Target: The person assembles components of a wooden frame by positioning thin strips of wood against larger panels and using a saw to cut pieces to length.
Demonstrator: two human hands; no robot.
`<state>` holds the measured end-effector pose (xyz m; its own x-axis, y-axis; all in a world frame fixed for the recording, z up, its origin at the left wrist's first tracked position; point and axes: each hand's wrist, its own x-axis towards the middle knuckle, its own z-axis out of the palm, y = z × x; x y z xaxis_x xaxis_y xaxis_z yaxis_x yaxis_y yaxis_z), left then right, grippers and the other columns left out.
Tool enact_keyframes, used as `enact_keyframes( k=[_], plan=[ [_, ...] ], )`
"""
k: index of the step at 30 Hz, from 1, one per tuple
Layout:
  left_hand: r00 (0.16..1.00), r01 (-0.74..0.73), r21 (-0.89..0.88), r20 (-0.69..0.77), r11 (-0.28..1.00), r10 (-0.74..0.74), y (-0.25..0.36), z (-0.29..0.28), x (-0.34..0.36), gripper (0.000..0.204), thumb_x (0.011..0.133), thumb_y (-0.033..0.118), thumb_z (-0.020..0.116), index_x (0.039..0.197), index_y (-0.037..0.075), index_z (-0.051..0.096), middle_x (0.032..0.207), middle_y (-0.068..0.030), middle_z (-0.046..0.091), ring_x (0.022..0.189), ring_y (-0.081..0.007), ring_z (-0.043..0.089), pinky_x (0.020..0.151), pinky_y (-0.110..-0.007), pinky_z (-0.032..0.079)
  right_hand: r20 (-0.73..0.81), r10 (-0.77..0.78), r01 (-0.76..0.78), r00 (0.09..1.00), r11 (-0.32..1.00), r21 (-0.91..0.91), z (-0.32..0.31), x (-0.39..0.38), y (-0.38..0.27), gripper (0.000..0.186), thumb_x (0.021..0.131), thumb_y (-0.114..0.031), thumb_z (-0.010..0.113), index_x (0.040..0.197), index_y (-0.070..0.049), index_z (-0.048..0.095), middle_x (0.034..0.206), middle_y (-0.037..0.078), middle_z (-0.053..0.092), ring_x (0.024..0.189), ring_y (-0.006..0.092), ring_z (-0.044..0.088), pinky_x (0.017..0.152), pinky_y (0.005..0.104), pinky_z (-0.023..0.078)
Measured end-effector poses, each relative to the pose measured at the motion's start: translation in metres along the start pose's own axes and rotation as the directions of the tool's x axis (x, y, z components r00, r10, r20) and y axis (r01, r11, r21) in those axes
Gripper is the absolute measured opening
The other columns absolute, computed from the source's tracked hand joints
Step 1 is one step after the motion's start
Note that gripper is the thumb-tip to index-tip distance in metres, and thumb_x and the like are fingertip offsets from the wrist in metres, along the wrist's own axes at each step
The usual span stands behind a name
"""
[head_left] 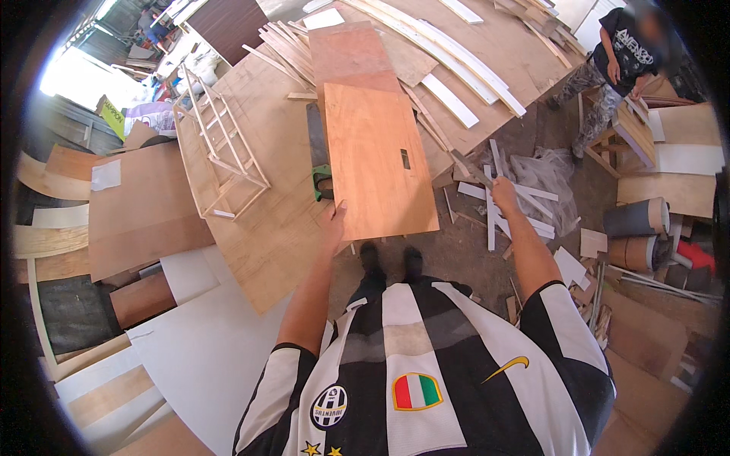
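Observation:
A reddish-brown plywood board (372, 167) with a small rectangular cut-out lies on the worktable, its near end jutting past the table's edge toward me. My left hand (334, 219) grips this board at its near left corner, thumb on top and fingers partly hidden. Just right of the board, my right hand (504, 196) is closed round a slim greyish tool (473, 170), which points up and to the left; its exact kind is unclear. Beside the board's left edge rests a handsaw (319, 152) with a green and black handle.
A slatted wooden frame (220, 144) stands on the worktable (266, 266) at left. Long white-faced strips (456, 57) lie at the back. White offcuts (525, 205) and plastic sheeting litter the floor at right. A co-worker (623, 68) handles a wooden piece at far right.

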<state>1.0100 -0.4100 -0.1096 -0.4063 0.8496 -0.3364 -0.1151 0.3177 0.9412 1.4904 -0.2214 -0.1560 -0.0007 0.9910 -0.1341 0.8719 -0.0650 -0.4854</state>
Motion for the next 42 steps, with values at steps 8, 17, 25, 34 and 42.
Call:
enact_keyframes(
  k=[8,17,25,34,42],
  plan=[
    [0.992,-0.120,0.225,-0.006,0.967,0.124,-0.020,-0.018,-0.022,0.038,0.104,0.031,0.062,0.080,0.001,0.059,0.069,0.0031,0.050,0.065,-0.0089,0.043,0.058,-0.032,0.037,-0.170,0.138,-0.155,0.976,0.984,-0.091,0.006,-0.050,0.000,0.032,0.092,-0.025,0.065,0.113,0.000,0.069,0.112,0.026,0.070,0.106,0.0431,0.067,0.094,0.0523,0.052],
    [0.971,-0.226,0.383,0.020,0.896,0.236,0.048,-0.012,-0.109,0.047,0.102,0.030,0.065,0.069,0.007,0.042,0.065,0.0048,0.033,0.061,-0.0090,0.032,0.053,-0.035,0.026,-0.166,-0.184,0.245,0.969,0.812,0.530,0.072,-0.055,-0.199,0.041,0.093,-0.027,0.073,0.129,-0.009,0.067,0.103,0.017,0.070,0.094,0.0321,0.069,0.081,0.0406,0.055],
    [0.872,-0.450,0.499,0.069,0.741,0.484,0.054,-0.083,-0.169,0.025,0.096,0.018,0.065,0.081,-0.001,0.058,0.066,-0.0182,0.045,0.059,-0.0214,0.043,0.056,-0.040,0.039,-0.245,-0.162,0.284,0.956,0.719,0.634,0.104,-0.078,-0.287,0.030,0.093,-0.023,0.073,0.107,0.001,0.063,0.100,0.017,0.065,0.091,0.0311,0.064,0.084,0.0420,0.051],
    [0.842,-0.462,0.347,-0.117,0.816,0.526,0.010,-0.207,-0.240,0.023,0.100,0.019,0.062,0.105,-0.002,0.069,0.076,-0.0150,0.065,0.070,-0.0135,0.057,0.068,-0.032,0.049,0.024,-0.485,0.368,0.874,0.694,0.618,0.136,-0.163,-0.362,0.020,0.095,-0.016,0.073,0.092,0.000,0.063,0.082,0.007,0.065,0.077,0.0169,0.062,0.070,0.0325,0.050],
    [0.942,-0.301,0.140,-0.110,0.943,0.317,-0.038,-0.287,-0.278,0.031,0.104,0.025,0.061,0.113,-0.005,0.068,0.082,-0.0120,0.068,0.082,-0.0062,0.057,0.074,-0.030,0.051,0.108,-0.426,0.097,0.898,0.432,0.897,0.157,-0.245,-0.391,0.007,0.102,-0.013,0.060,0.103,-0.007,0.057,0.078,0.004,0.062,0.072,0.0147,0.062,0.066,0.0315,0.053]
  ],
)
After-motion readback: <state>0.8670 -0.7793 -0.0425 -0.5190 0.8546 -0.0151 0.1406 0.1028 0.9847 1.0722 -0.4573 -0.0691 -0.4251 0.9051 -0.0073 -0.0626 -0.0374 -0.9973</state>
